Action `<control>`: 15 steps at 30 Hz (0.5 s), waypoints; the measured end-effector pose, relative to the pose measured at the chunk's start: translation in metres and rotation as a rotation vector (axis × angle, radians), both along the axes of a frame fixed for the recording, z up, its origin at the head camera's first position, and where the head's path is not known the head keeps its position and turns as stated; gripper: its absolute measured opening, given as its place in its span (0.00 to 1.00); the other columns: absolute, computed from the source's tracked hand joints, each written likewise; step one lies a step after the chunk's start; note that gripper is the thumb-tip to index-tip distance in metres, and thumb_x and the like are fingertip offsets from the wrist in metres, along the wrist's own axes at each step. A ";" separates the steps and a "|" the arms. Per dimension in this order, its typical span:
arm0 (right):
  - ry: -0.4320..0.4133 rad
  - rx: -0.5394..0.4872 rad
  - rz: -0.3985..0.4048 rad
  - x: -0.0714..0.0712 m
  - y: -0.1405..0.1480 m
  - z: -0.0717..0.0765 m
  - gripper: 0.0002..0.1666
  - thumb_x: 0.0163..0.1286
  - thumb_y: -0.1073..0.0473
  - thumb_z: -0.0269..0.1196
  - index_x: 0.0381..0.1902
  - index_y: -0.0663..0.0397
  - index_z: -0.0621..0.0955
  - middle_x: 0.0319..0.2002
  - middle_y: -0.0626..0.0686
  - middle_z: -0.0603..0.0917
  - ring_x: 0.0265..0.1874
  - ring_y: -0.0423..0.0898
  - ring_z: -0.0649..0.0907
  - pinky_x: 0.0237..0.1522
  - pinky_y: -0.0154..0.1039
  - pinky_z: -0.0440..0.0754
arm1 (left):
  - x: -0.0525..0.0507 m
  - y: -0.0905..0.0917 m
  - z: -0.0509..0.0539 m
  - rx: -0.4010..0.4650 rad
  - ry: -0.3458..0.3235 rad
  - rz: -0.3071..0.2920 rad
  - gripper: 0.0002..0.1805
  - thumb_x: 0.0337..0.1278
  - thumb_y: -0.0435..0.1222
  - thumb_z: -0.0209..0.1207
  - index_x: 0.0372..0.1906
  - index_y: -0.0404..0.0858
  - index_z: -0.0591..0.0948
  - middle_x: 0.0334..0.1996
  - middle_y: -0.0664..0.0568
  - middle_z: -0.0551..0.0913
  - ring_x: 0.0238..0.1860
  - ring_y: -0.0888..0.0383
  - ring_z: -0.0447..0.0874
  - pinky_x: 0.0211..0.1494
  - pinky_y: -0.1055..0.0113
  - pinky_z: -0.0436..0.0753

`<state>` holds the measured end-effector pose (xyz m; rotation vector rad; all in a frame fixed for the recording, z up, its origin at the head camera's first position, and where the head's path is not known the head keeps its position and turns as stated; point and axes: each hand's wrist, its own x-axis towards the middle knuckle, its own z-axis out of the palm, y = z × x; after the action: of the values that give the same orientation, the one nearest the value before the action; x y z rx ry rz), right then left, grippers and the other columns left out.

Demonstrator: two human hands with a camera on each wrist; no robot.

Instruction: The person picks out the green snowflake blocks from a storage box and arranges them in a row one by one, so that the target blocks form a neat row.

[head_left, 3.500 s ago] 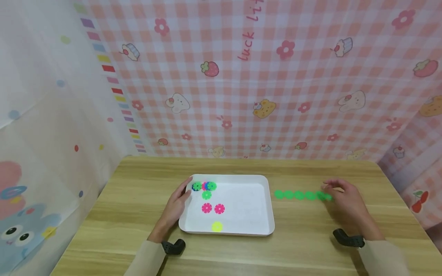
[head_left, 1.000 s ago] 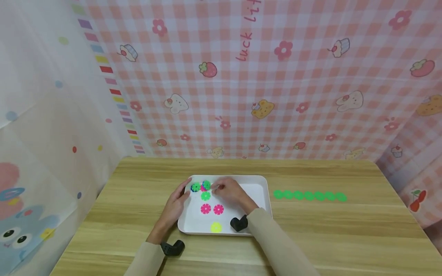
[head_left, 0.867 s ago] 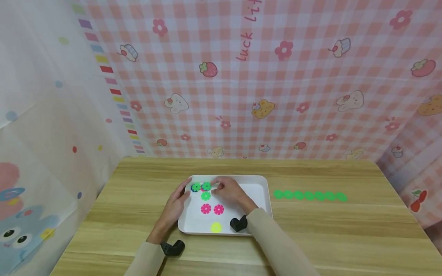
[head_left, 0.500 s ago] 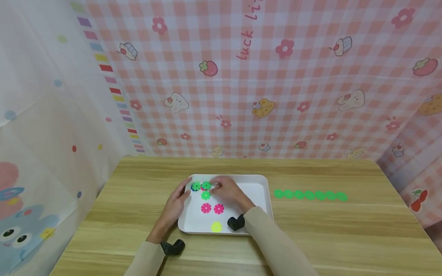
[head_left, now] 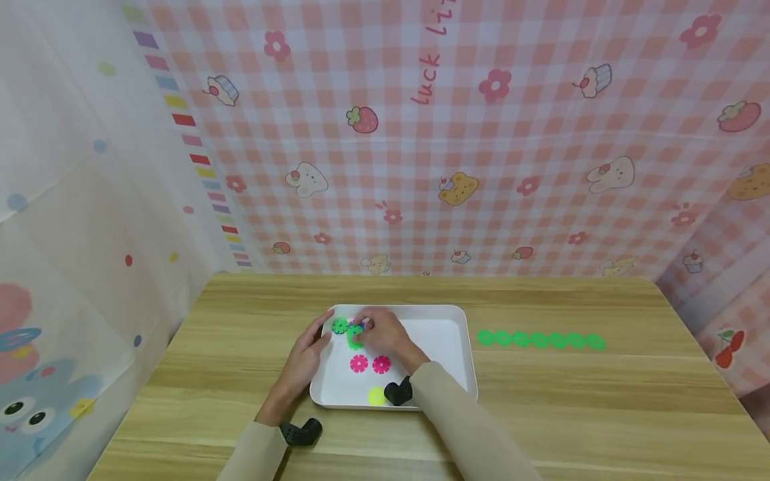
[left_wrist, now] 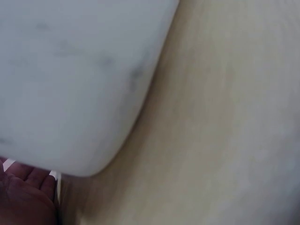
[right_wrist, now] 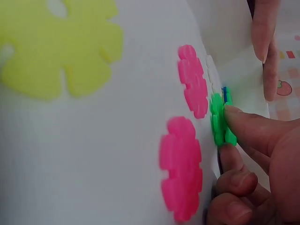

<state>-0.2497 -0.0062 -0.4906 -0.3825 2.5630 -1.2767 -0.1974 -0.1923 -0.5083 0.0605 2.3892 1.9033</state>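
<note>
My left hand (head_left: 303,357) grips the left rim of a white tray (head_left: 436,361), its thumb over the edge. Inside the tray my right hand (head_left: 385,334) pinches a green snowflake disc (head_left: 354,331), which overlaps another green disc lying there. In the right wrist view, the thumb (right_wrist: 248,126) presses against green discs (right_wrist: 217,119); which one it holds is partly hidden. A green disc with dark blue under it (head_left: 340,326) lies in the tray's back left corner. Two pink discs (head_left: 359,364) and a yellow disc (head_left: 375,396) lie nearer the front.
A row of several green discs (head_left: 540,341) runs across the wooden table (head_left: 601,401) to the right of the tray. Behind the table hangs a pink checked cloth (head_left: 421,147). Each wrist carries a black camera mount (head_left: 303,433).
My right hand left the right end of the green row and came into the tray. Just now it drew a green disc slightly towards me. The left hand stayed at the rim.
</note>
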 end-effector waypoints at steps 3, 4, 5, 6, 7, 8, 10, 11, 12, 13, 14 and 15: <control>-0.002 0.014 -0.009 0.000 -0.001 0.000 0.10 0.61 0.59 0.72 0.41 0.46 0.85 0.29 0.48 0.77 0.29 0.44 0.74 0.30 0.34 0.71 | 0.000 0.000 0.000 0.003 -0.003 0.000 0.26 0.78 0.34 0.40 0.76 0.46 0.62 0.79 0.49 0.52 0.79 0.52 0.43 0.80 0.50 0.45; -0.003 0.013 -0.009 0.000 -0.001 0.000 0.10 0.61 0.59 0.72 0.41 0.46 0.85 0.29 0.48 0.77 0.29 0.44 0.74 0.30 0.34 0.71 | 0.000 0.000 0.000 0.004 -0.002 0.000 0.26 0.78 0.33 0.40 0.76 0.45 0.62 0.79 0.49 0.52 0.79 0.52 0.43 0.80 0.50 0.45; -0.003 0.011 -0.006 0.000 0.000 -0.001 0.10 0.61 0.59 0.72 0.41 0.46 0.84 0.29 0.48 0.77 0.29 0.44 0.74 0.30 0.35 0.71 | -0.001 0.000 -0.001 0.003 -0.002 0.001 0.26 0.77 0.33 0.40 0.76 0.45 0.62 0.79 0.49 0.52 0.79 0.52 0.43 0.80 0.50 0.45; -0.004 0.009 -0.003 0.000 0.000 -0.001 0.10 0.61 0.59 0.72 0.40 0.46 0.84 0.29 0.48 0.76 0.29 0.44 0.74 0.30 0.35 0.71 | -0.001 0.000 -0.001 0.003 0.000 0.001 0.26 0.77 0.33 0.40 0.76 0.45 0.62 0.79 0.49 0.52 0.79 0.51 0.43 0.80 0.49 0.45; -0.005 0.011 0.002 0.000 0.000 -0.001 0.10 0.61 0.59 0.72 0.40 0.46 0.84 0.29 0.48 0.76 0.29 0.44 0.74 0.30 0.35 0.71 | -0.001 0.000 -0.001 0.002 0.002 0.002 0.26 0.77 0.33 0.40 0.76 0.45 0.62 0.79 0.49 0.52 0.79 0.52 0.43 0.80 0.50 0.45; -0.004 0.011 0.008 0.000 0.001 -0.001 0.11 0.60 0.59 0.72 0.40 0.46 0.83 0.29 0.49 0.76 0.29 0.44 0.74 0.30 0.35 0.71 | -0.001 0.000 -0.001 -0.001 0.004 0.003 0.26 0.77 0.33 0.40 0.76 0.45 0.62 0.79 0.49 0.52 0.79 0.51 0.43 0.80 0.49 0.45; -0.006 0.016 0.023 0.000 0.001 -0.001 0.11 0.60 0.59 0.72 0.39 0.47 0.82 0.28 0.49 0.76 0.28 0.45 0.74 0.29 0.35 0.71 | -0.001 0.000 -0.001 -0.004 0.009 0.004 0.26 0.77 0.33 0.40 0.75 0.45 0.63 0.79 0.48 0.52 0.79 0.51 0.43 0.80 0.49 0.45; -0.006 0.021 0.030 0.000 0.001 -0.001 0.11 0.60 0.59 0.73 0.39 0.47 0.82 0.28 0.49 0.75 0.28 0.45 0.73 0.28 0.35 0.71 | -0.001 0.000 -0.001 -0.006 0.011 0.005 0.26 0.77 0.33 0.40 0.75 0.45 0.63 0.79 0.48 0.52 0.79 0.51 0.43 0.80 0.49 0.45; -0.005 0.026 0.038 0.001 0.001 -0.001 0.11 0.60 0.59 0.73 0.38 0.47 0.81 0.27 0.49 0.75 0.27 0.45 0.73 0.28 0.35 0.70 | -0.001 0.000 -0.001 -0.004 0.016 0.004 0.26 0.77 0.33 0.40 0.75 0.45 0.63 0.79 0.48 0.52 0.79 0.50 0.43 0.80 0.49 0.45; -0.006 0.031 0.044 0.001 0.001 0.000 0.12 0.60 0.59 0.73 0.38 0.47 0.80 0.27 0.49 0.75 0.27 0.44 0.73 0.28 0.35 0.70 | -0.001 0.000 -0.002 -0.004 0.016 0.006 0.26 0.77 0.33 0.40 0.75 0.45 0.63 0.79 0.48 0.53 0.79 0.50 0.44 0.80 0.49 0.45; -0.006 0.034 0.050 0.001 0.002 0.000 0.12 0.59 0.59 0.73 0.37 0.47 0.80 0.26 0.49 0.74 0.26 0.44 0.73 0.28 0.35 0.70 | -0.001 0.000 -0.002 -0.002 0.019 0.006 0.26 0.77 0.33 0.40 0.75 0.44 0.63 0.78 0.47 0.53 0.79 0.50 0.44 0.80 0.49 0.45; -0.007 0.038 0.054 0.001 0.002 0.000 0.12 0.59 0.59 0.73 0.37 0.47 0.79 0.26 0.49 0.74 0.26 0.44 0.73 0.28 0.34 0.70 | -0.001 0.000 -0.002 0.001 0.021 0.005 0.26 0.77 0.33 0.40 0.75 0.44 0.63 0.78 0.47 0.53 0.79 0.50 0.44 0.80 0.49 0.45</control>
<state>-0.2490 -0.0043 -0.4903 -0.4361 2.5489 -1.2070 -0.1988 -0.1920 -0.5103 0.0744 2.4045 1.9151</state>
